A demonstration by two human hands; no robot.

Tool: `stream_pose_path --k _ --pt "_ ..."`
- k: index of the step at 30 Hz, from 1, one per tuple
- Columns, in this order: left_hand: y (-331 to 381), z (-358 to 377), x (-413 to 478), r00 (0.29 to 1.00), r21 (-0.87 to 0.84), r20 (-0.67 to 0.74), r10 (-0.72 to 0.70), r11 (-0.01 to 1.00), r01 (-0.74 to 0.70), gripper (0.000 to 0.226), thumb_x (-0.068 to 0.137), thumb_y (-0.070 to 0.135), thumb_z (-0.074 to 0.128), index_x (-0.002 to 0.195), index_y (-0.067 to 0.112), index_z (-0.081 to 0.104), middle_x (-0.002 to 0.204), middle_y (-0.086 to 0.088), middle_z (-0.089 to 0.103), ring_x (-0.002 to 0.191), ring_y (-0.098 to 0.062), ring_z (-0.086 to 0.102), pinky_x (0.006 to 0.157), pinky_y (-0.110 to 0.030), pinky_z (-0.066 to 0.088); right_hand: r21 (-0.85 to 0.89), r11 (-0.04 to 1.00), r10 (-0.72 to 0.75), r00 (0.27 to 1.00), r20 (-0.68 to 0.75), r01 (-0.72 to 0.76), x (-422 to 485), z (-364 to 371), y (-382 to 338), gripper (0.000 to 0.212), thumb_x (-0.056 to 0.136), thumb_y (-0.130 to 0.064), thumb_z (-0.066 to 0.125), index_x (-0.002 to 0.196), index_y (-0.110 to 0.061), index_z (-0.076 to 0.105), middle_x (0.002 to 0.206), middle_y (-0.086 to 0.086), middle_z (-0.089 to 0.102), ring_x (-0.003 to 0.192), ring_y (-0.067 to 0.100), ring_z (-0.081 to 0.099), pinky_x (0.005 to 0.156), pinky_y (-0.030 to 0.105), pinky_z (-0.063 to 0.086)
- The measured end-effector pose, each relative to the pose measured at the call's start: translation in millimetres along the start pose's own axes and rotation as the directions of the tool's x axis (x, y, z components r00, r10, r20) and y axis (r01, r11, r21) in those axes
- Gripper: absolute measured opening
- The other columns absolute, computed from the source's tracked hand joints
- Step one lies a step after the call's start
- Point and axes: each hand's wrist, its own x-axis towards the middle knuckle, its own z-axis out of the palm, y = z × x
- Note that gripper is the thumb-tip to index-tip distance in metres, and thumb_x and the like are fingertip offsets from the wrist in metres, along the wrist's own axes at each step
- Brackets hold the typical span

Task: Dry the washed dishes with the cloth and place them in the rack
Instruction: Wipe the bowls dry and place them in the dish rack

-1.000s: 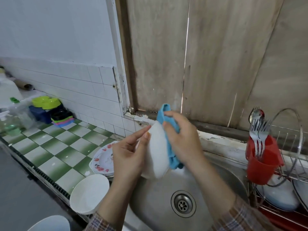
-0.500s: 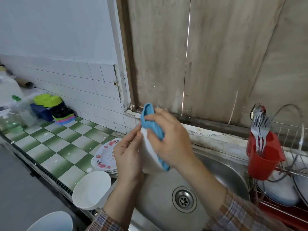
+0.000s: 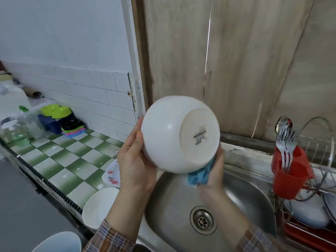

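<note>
- The bench [image 3: 60, 160], tiled in green and white checks, ran along the left. A second bowl [image 3: 99, 208] and a stack of floral plates [image 3: 112, 173] sat at its edge beside the sink.
- The steel sink [image 3: 241, 193] lay below both hands.
- The rack [image 3: 307, 237] stood just right of the sink. It held white plates [image 3: 307, 211], with a red cutlery holder [image 3: 289, 175] at its near end.
- The white bowl [image 3: 171, 135] was held in the air above the sink, apart from the rack, with its base tilted toward the camera.
- The left hand [image 3: 134, 166] had its grip on the bowl's left side, thumb on the outer wall and fingers hidden behind.
- The right hand [image 3: 214, 171] had its grip closed round the blue cloth [image 3: 199, 174], pressing it against the bowl's lower right edge.
- The cloth was bunched between that hand and the bowl.
</note>
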Motion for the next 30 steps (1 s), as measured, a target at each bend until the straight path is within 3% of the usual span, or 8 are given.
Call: stream_pose_path --k 4,10,15,17,21,24,27,30 --pt "4.2 -7.3 2.3 0.974 0.186 0.162 0.158 0.964 -0.187 0.027 0.084 0.016 0.058 0.097 0.03 0.078 0.107 0.005 0.074 0.117 -0.023 0.061 0.104 -0.048 0.045 -0.022 0.982 0.19 0.976 0.105 -0.188 16.0 3.6 -46.2 0.028 0.071 -0.039 0.057 0.053 -0.02 0.069 0.059 0.0 0.063 0.054 0.016 0.062 0.053 0.021 0.051" --pt "7.6 -8.9 -5.2 0.877 0.464 0.439 0.193 0.788 -0.406 0.027 0.085 0.011 0.054 0.095 0.025 0.075 0.089 0.018 0.074 0.087 0.003 0.067 0.074 -0.01 0.048 -0.383 0.918 0.019 0.957 0.291 0.099 33.1 3.8 -65.8 0.025 0.075 -0.027 0.058 0.097 -0.018 0.066 0.086 0.002 0.068 0.078 0.013 0.061 0.068 0.026 0.048" --pt "-8.9 -7.5 -10.4 0.907 0.526 0.413 0.083 0.791 -0.312 0.035 0.091 -0.009 0.055 0.092 0.022 0.073 0.083 0.017 0.074 0.083 0.004 0.068 0.075 -0.01 0.048 -0.709 0.383 -0.234 0.805 0.546 0.592 -3.5 16.6 -45.1 0.03 0.083 -0.04 0.054 0.112 -0.037 0.058 0.118 -0.013 0.059 0.101 -0.003 0.055 0.086 0.014 0.042" --pt "-10.8 -9.8 -9.8 0.92 0.504 0.386 0.076 0.817 -0.279 0.034 0.091 -0.009 0.054 0.093 0.019 0.073 0.084 0.012 0.075 0.083 0.0 0.069 0.075 -0.012 0.049 -0.685 0.283 -0.306 0.74 0.599 0.671 -7.0 13.5 -35.9 0.035 0.086 -0.039 0.051 0.12 -0.033 0.058 0.125 -0.012 0.056 0.11 -0.007 0.051 0.092 0.011 0.039" --pt "-2.8 -13.1 -6.5 0.946 0.439 0.277 0.169 0.853 -0.281 0.031 0.091 -0.007 0.053 0.095 0.019 0.071 0.079 0.013 0.074 0.078 0.002 0.066 0.075 -0.012 0.049 -0.492 0.819 -0.151 0.939 0.309 0.294 14.6 10.0 -48.9 0.021 0.081 -0.024 0.055 0.099 -0.029 0.065 0.093 -0.009 0.068 0.078 0.0 0.061 0.072 0.018 0.047" --pt "1.8 -8.1 -7.4 0.943 0.439 0.257 0.213 0.843 -0.31 0.032 0.093 -0.005 0.053 0.094 0.021 0.071 0.078 0.015 0.074 0.075 0.003 0.065 0.073 -0.011 0.048 -0.53 0.827 -0.064 0.967 0.246 0.19 24.3 6.9 -58.0 0.028 0.075 -0.028 0.054 0.099 -0.026 0.067 0.092 -0.004 0.069 0.078 0.006 0.061 0.07 0.02 0.046" --pt "-6.4 -2.1 -7.2 0.944 0.495 0.254 0.211 0.81 -0.314 0.034 0.093 -0.005 0.054 0.09 0.023 0.072 0.079 0.018 0.073 0.077 0.005 0.065 0.075 -0.011 0.048 -0.659 0.594 -0.247 0.885 0.396 0.461 3.5 15.8 -49.8 0.03 0.078 -0.033 0.054 0.107 -0.034 0.061 0.118 -0.003 0.061 0.099 0.003 0.057 0.085 0.018 0.043" --pt "-18.5 -1.8 -4.2 0.973 0.48 0.144 0.178 0.848 -0.226 0.035 0.094 -0.005 0.053 0.09 0.023 0.074 0.081 0.007 0.075 0.077 -0.008 0.067 0.077 -0.025 0.055 -0.604 0.009 -0.376 0.562 0.737 0.797 -19.9 20.5 -26.6 0.041 0.086 -0.034 0.051 0.123 -0.021 0.062 0.137 0.008 0.053 0.131 0.015 0.044 0.111 0.027 0.031"
